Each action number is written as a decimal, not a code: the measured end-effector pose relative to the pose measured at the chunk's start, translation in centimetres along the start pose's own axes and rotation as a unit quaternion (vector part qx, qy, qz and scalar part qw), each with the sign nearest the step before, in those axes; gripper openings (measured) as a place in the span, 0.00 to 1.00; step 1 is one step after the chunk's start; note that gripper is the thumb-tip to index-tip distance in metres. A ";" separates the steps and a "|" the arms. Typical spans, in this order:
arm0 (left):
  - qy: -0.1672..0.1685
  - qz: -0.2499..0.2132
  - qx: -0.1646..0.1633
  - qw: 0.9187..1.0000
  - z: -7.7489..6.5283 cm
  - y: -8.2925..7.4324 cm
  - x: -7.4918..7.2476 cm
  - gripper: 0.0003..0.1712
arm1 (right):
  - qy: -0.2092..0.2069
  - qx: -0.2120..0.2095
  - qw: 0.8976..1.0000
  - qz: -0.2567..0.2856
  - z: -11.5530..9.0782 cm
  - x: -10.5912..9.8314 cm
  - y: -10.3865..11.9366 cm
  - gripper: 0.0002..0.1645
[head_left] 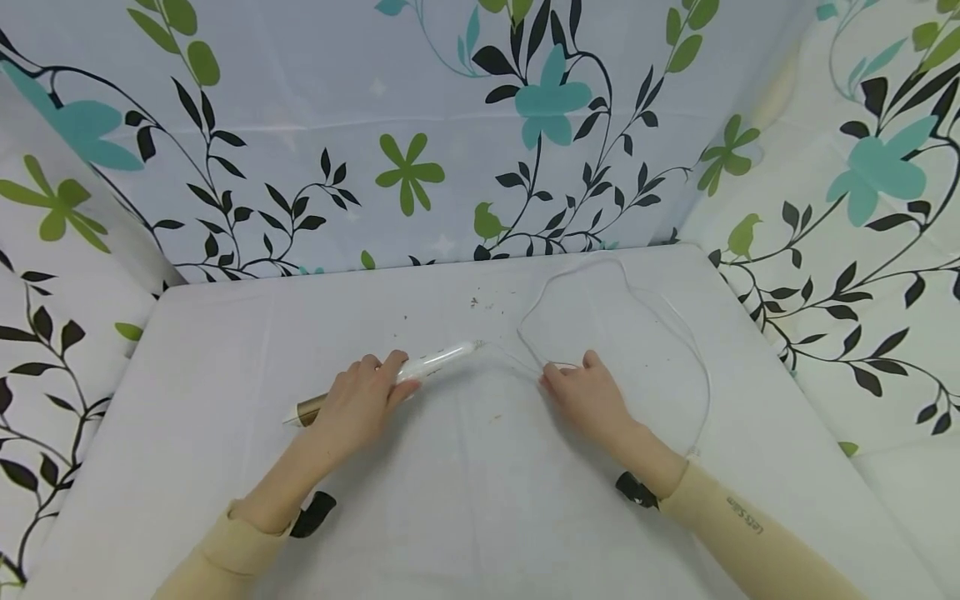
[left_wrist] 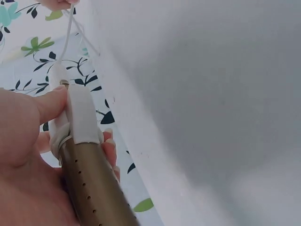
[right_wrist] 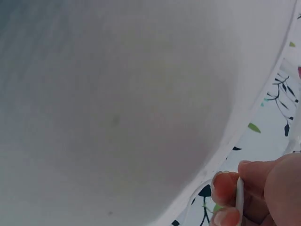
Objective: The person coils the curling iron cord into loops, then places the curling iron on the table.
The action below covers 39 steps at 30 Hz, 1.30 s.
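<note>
A curling iron [head_left: 442,358] with a white handle and a bronze barrel lies slantwise under my left hand [head_left: 358,404], which grips it around the middle. The left wrist view shows the perforated barrel [left_wrist: 96,188] and my thumb [left_wrist: 52,103] against the white part. From the handle's end a thin white cord [head_left: 707,375] runs to my right hand [head_left: 588,400], then loops over the right side of the table. Between thumb and fingertips, my right hand pinches that cord, seen close up in the right wrist view.
A white-covered table [head_left: 480,517] spreads beneath both hands. Small dark specks [head_left: 474,302] dot its far part. Behind and at both sides hangs a curtain [head_left: 300,108] printed with leaves and flowers. Black straps [head_left: 313,514] show by the sleeves.
</note>
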<state>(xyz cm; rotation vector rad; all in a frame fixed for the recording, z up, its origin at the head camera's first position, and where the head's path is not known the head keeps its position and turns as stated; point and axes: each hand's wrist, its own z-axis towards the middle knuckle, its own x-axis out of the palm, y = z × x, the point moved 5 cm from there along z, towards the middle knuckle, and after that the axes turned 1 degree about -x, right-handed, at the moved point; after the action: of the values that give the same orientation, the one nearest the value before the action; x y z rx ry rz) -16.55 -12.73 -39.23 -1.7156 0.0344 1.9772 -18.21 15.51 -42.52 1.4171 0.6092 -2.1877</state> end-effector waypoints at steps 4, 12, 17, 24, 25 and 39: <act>-0.035 0.022 0.009 0.999 0.7 0.3 -0.5 0.19 | -0.020 -0.019 1.000 0.000 0.0 -0.1 0.7 0.19; -0.083 0.091 0.013 0.992 1.5 0.4 -1.9 0.21 | -0.005 -0.022 1.000 -0.012 -0.1 -0.6 1.5 0.19; -0.124 0.126 0.022 0.984 1.8 0.2 -2.4 0.23 | 0.045 -0.039 0.998 -0.003 -0.4 -0.7 2.5 0.14; -0.146 0.114 0.031 0.982 2.4 -0.2 -2.5 0.28 | 0.073 -0.080 0.994 0.027 -0.2 -1.1 3.8 0.12; -0.147 0.110 0.030 0.982 2.5 -0.3 -2.6 0.29 | 0.078 -0.087 0.993 0.031 -0.2 -1.1 4.0 0.12; -0.136 0.108 0.032 0.984 3.0 -0.4 -2.2 0.30 | 0.010 -0.231 0.972 0.043 0.0 -3.6 6.3 0.10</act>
<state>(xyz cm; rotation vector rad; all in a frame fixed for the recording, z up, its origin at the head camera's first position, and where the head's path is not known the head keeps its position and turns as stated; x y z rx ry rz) -18.96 -12.13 -36.42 -1.4382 0.1913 2.3276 -13.13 10.99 -39.89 1.1888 0.9706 -1.8092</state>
